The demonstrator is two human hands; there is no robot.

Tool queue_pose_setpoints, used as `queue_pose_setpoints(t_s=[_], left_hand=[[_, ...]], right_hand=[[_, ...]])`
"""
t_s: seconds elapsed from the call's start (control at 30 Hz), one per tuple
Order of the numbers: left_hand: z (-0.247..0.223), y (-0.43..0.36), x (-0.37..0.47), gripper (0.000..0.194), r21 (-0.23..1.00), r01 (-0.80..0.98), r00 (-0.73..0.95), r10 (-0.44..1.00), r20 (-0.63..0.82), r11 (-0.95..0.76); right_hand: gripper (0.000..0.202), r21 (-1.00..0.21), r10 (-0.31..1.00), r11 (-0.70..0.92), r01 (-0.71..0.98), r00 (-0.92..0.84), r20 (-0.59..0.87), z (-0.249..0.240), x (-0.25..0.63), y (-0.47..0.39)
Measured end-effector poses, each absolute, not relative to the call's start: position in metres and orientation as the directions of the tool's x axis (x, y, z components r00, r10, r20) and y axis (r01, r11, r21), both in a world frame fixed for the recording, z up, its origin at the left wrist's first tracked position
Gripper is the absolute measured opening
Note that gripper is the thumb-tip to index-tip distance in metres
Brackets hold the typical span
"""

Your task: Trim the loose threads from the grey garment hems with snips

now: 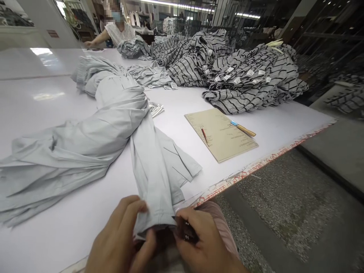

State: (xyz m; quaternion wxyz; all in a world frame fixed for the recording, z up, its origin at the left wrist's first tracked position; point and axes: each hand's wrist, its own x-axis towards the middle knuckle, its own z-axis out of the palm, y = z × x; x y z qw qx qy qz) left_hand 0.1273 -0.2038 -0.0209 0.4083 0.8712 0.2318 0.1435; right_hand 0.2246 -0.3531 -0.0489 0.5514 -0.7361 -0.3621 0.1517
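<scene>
Head view. Left hand (119,235): forefinger bent over the pale grey garment (152,178), thumb lower, near the hem's open edge; a gap shows between the two. Blurred; cannot tell whether they pinch the cloth. Right hand (203,237): fingers and thumb closed round a small dark tool (187,230), its pointed tip at the hem's right end. Whether tip and cloth touch, cannot tell.

The garment's narrow end lies between the two sets of fingers; the rest runs ahead of them over the white table (57,246), toward a heaped, creased pile of pale cloth (113,117) ahead and left of the left fingers. Pink cloth (224,223) just beyond the right knuckles.

Ahead and right of the right fingers, well apart: a tan card (218,146), bearing a red pen (204,135) and a blue-and-tan handled implement (243,128). Farther ahead, striped grey clothes (256,100) in a heap, white tags (237,80) showing. White strips (156,109) bundled beside the pale pile. Farthest from the fingers, across the table: a masked co-worker (119,34), one arm outstretched.
</scene>
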Motion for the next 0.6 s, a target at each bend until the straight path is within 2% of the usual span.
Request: queue_pose_setpoints(t_s=[0.07,0.1,0.17,0.27,0.37,0.6], left_hand=[[-0.025,-0.202,0.134,0.045,0.796,0.262,0.880,0.474,0.036,-0.546],[-0.027,-0.202,0.138,0.051,0.848,0.238,0.898,0.440,-0.006,-0.474],[-0.028,-0.206,0.144,0.046,0.942,0.208,0.912,0.400,-0.089,-0.265],[-0.023,-0.216,0.148,0.024,0.978,0.210,0.888,0.420,-0.186,-0.012],[-0.018,-0.225,0.148,0.016,0.967,0.239,0.858,0.450,-0.250,0.082],[-0.022,-0.229,0.147,0.022,0.950,0.264,0.849,0.427,-0.312,0.169]], right_hand=[[0.009,-0.881,0.716,-0.142,0.451,0.661,0.223,-0.051,0.220,-0.356],[0.012,-0.869,0.725,-0.142,0.474,0.647,0.235,-0.052,0.217,-0.357],[0.014,-0.868,0.715,-0.150,0.473,0.658,0.236,-0.055,0.213,-0.359],[0.002,-0.887,0.712,-0.215,0.409,0.687,0.144,-0.057,0.211,-0.363],[0.015,-0.864,0.778,-0.255,0.434,0.623,0.083,-0.055,0.212,-0.368],[0.029,-0.852,0.796,-0.213,0.479,0.591,0.133,-0.058,0.209,-0.366]])
